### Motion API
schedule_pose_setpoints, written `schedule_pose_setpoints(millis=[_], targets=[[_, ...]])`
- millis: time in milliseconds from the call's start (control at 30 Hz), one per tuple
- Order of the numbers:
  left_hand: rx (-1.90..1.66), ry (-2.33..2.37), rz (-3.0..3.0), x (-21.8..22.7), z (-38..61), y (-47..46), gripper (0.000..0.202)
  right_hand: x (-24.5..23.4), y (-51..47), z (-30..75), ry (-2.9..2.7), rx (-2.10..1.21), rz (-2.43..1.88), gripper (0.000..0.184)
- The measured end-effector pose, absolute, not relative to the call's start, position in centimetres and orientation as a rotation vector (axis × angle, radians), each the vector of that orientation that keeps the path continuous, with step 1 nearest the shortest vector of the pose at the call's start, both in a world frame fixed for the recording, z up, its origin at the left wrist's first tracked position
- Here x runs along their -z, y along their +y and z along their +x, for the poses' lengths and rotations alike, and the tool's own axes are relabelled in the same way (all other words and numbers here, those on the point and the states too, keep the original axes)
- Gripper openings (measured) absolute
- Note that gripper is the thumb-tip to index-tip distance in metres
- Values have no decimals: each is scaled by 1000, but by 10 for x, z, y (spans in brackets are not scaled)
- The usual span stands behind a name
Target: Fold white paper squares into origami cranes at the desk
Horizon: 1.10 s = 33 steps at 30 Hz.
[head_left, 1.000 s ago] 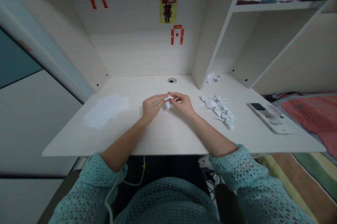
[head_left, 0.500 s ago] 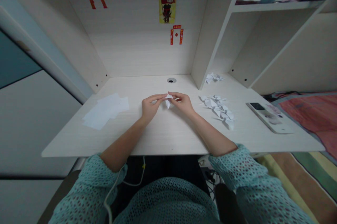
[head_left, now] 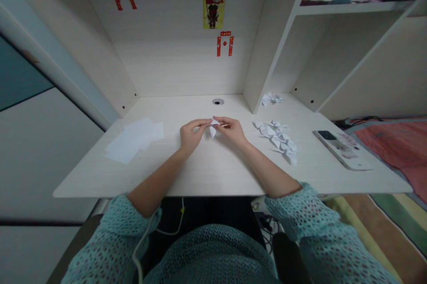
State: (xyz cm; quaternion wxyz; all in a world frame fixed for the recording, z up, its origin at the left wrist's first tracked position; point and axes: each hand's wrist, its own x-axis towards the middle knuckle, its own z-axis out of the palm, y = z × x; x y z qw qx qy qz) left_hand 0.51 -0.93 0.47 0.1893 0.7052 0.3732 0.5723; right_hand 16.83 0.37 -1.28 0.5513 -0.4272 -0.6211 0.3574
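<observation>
Between my two hands, above the middle of the desk, is a small piece of folded white paper with a pointed tip hanging down. My left hand pinches its left side between thumb and fingers. On the other side, my right hand grips it the same way, closed on the paper. The fingertips of both hands nearly meet and hide part of the folds. Several folded paper pieces lie in a heap to the right of my right hand. Flat white sheets are spread at the left.
More folded paper lies by the divider. A pale device with a dark screen rests near the desk's right end. The desk has a round cable hole at the back. A white cable hangs near my left sleeve.
Both hands keep nearly the same pose on the folded paper. The view has shifted very slightly; nothing else has visibly moved.
</observation>
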Motion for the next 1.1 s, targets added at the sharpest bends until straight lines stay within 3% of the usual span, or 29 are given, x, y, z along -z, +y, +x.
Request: schedule_pose_setpoints(millis=[333,533,733,1100], targets=[[-1687,1086,2103,-13,0,-14,15,13,4,170,-1468,-763,-1030,35],[-1634,1067,2313,-9,-2,-8,32,5,-3,168,-1541,-684,-952,35],[-1591,1043,2451,-7,-3,-8,19,4,-6,165,-1600,-598,-905,32],[-1634,1034,2458,-7,-2,-11,21,1,-9,165,-1619,-642,-866,30]])
